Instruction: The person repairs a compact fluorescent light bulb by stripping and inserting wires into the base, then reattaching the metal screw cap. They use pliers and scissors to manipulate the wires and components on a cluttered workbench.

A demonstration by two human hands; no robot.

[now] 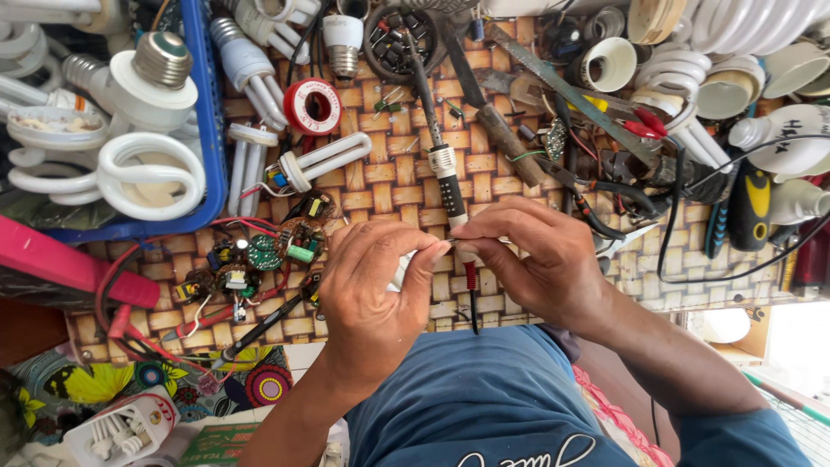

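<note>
Left hand (373,281) and right hand (540,259) together at the near middle of the woven mat (372,186), fingertips meeting. Fingers of both hands curled and pinched closed on a small part (455,246), too small to tell what kind. Just below the pinch, a thin red and black probe (472,298), pointing to the near side; impossible to tell if held. Just beyond the fingertips, a tool with white and black handle (444,177), lying on the mat. Left of the hands, small circuit boards (259,255) with red wires. Farther away, a red tape roll (312,106), and at far left a blue tray (210,130) with white lamp bulbs (143,86).
</note>
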